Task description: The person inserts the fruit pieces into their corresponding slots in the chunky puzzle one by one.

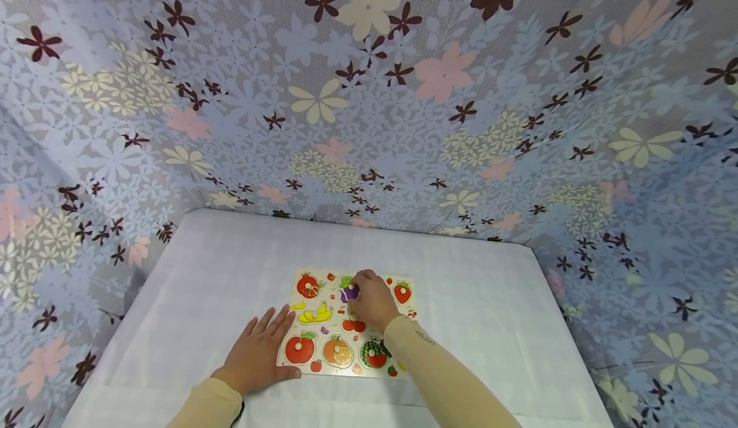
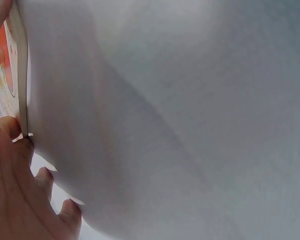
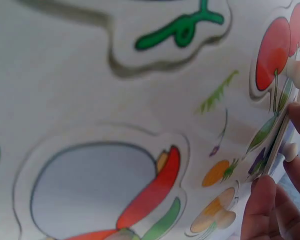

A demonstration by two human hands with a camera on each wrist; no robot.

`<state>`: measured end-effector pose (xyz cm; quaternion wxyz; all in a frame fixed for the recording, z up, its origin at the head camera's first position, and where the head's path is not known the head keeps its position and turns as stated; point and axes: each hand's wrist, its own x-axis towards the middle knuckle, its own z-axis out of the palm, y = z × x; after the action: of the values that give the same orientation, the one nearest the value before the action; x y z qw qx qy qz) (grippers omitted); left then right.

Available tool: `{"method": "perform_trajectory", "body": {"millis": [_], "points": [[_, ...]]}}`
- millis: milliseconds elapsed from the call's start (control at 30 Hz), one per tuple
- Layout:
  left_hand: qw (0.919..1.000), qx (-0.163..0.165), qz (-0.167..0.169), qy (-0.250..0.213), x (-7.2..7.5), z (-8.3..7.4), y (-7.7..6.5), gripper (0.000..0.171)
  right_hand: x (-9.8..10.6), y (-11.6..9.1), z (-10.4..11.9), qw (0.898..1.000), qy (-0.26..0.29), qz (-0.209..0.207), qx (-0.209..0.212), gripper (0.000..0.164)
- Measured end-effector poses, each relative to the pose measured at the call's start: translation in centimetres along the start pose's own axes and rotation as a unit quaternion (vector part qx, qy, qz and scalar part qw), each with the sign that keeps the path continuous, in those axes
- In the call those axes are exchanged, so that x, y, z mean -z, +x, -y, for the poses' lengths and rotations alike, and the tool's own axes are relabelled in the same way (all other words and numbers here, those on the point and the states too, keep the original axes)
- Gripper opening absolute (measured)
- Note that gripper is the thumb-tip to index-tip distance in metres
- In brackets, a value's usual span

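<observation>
A wooden fruit puzzle board (image 1: pixel 371 280) lies flat on the table. My right hand (image 1: pixel 375 303) reaches over its upper middle and pinches the purple grape puzzle piece (image 1: pixel 348 295), partly hidden by the fingers. In the right wrist view the right fingers (image 3: pixel 260 200) hold a thin piece by its edge, beside a white knob (image 3: pixel 290 151). My left hand (image 1: pixel 259 351) rests palm down at the board's left edge with its fingers spread, and the left wrist view shows fingers (image 2: pixel 10 125) touching that edge. Whether the grape piece sits in its recess I cannot tell.
Knobbed pieces in the board include a pomegranate (image 1: pixel 308 286), bananas (image 1: pixel 316 314), apple (image 1: pixel 300 350), orange (image 1: pixel 337 352), watermelon (image 1: pixel 375 355), cherries (image 1: pixel 354 326) and strawberry (image 1: pixel 402 292). A white cloth covers the table (image 1: pixel 478 325). Floral curtains (image 1: pixel 369 146) surround it.
</observation>
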<state>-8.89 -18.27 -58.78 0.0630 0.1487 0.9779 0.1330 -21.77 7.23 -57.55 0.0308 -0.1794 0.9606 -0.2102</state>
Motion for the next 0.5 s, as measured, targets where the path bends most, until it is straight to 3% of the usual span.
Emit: {"method": "perform_trajectory", "body": {"millis": [500], "points": [[1.0000, 0.001, -0.002, 0.003, -0.07, 0.00, 0.03, 0.111, -0.25, 0.14, 0.40, 1.000, -0.013, 0.016, -0.024, 0.034]]}}
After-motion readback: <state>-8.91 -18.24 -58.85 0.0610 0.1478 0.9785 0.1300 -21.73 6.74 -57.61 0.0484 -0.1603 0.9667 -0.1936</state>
